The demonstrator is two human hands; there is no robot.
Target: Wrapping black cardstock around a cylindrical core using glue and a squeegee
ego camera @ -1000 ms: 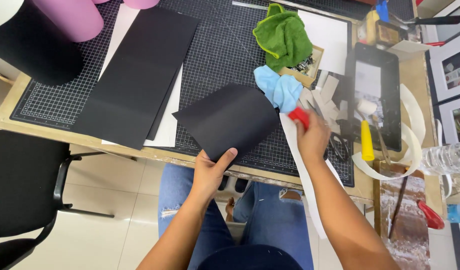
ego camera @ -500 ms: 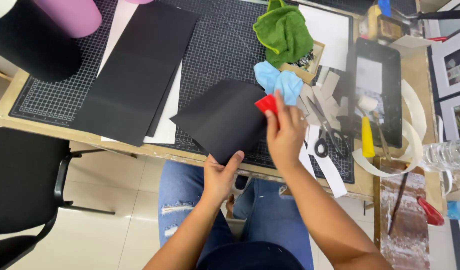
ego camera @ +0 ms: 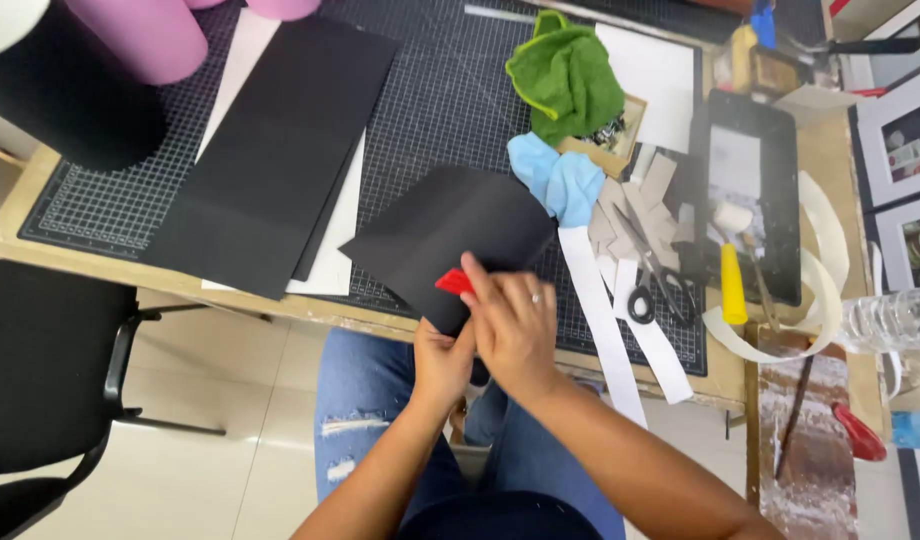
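Here, just below the middle of the frame, the left hand (ego camera: 442, 362) pinches the near corner of a folded black card sheet (ego camera: 450, 238), its fingers closed on the edge, while the right hand (ego camera: 513, 325) lies over the same corner with its fingers curled around a small red tool (ego camera: 454, 282) that presses on the card. The sheet tilts up off the worktop (ego camera: 10, 225) and overhangs its front edge, its far end over the gridded black cutting mat (ego camera: 440, 90). Just right of the card, touching its upper corner, sits a crumpled light blue cloth (ego camera: 558, 178), and above that a green cloth (ego camera: 570, 75) lies partly on a small wooden frame (ego camera: 628, 130). Two white paper strips (ego camera: 620, 320) run from the blue cloth down towards the lower right, close beside the right hand, and black-handled scissors (ego camera: 645, 275) lie across them among grey card offcuts (ego camera: 635, 200). Further right a black tray (ego camera: 770, 190) holds a yellow-handled tool (ego camera: 732, 285), with loops of cream tape (ego camera: 820, 290) around its lower end. To the left of the held sheet a long black board (ego camera: 270, 150) rests on white sheets (ego camera: 335, 260), well apart from the hands. A pink roll (ego camera: 150, 35) and a black roll (ego camera: 65, 105) fill the upper left corner, a black chair (ego camera: 40, 380) stands at the lower left, and a clear plastic bottle (ego camera: 895, 318) lies at the right edge.
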